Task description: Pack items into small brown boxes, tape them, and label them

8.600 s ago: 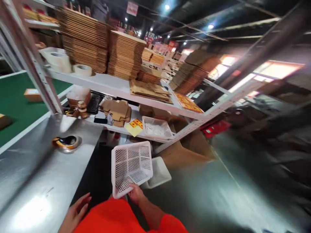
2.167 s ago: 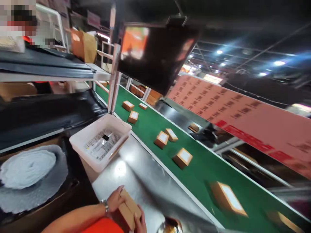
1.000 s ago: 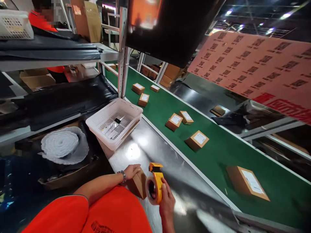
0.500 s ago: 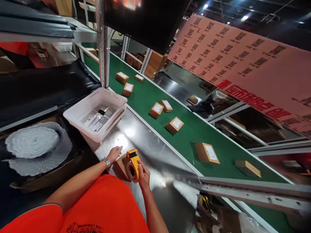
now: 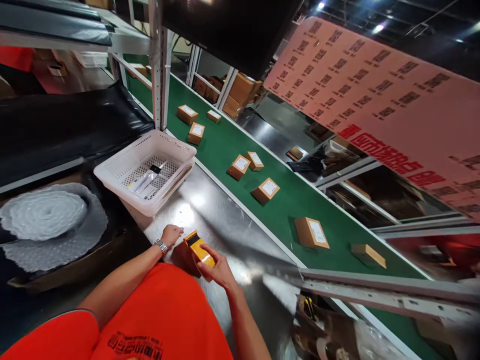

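Observation:
My right hand [image 5: 218,272] is wrapped round a yellow tape dispenser [image 5: 204,256], its black-edged head pointing up and left. Under and beside the dispenser, a small cardboard box [image 5: 184,258] sits on the metal bench, mostly in shadow and partly covered. At the box's far left edge is my left hand [image 5: 171,235], a metal watch on its wrist. Its fingers are curled together; what they pinch or press, if anything, is too small to tell.
Beyond the metal bench [image 5: 215,210] runs a green conveyor [image 5: 221,142] carrying several labelled boxes. A white basket [image 5: 146,204] with flat plastic packets stands ahead. Bubble wrap [image 5: 45,212] lies at left. A metal rail [image 5: 360,284] crosses on the right.
The tape dispenser has turned over in my right hand, from side-on to its yellow back showing, and has shifted slightly left. My left hand stays by the box.

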A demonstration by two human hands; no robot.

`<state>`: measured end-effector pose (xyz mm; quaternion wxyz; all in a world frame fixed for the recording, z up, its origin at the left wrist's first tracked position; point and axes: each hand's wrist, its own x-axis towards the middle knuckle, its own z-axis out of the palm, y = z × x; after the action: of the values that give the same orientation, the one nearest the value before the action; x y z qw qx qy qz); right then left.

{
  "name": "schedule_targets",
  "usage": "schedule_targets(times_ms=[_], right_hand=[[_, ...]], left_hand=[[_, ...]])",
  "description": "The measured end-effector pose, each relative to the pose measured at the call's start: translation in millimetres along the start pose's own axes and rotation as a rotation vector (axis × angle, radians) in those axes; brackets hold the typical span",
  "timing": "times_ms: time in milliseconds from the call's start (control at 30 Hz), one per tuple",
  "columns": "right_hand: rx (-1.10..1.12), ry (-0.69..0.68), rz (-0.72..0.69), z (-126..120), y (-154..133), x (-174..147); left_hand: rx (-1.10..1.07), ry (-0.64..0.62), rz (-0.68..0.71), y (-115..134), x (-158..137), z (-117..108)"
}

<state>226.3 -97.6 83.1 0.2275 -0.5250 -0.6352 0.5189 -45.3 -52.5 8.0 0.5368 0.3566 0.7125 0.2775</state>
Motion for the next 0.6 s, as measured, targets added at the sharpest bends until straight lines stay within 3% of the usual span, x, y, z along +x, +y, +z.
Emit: schedule_targets(times_ms=[133,300,500,600], right_hand=[[-0.106,-0.06,0.096,-10.5,-5.1,-16.4],[-0.087,-0.015,0.103,-4.1,5.2,-25.3],[-0.174,-0.017,0.106,-4.0,4.5,-19.0],[-0.165,0.002,0.079,-0.3,3.4,-13.3]], left_hand=[[0.113,0.03,-0.002,-21.0,6.6,-7.5],[0.288,-0.056,0.066,-40.5,3.4,7.4],[0.447,-0.067,0.178,-30.4,4.9,4.0],[0.48,-0.137,0.259,-21.4,-1.0,12.4]])
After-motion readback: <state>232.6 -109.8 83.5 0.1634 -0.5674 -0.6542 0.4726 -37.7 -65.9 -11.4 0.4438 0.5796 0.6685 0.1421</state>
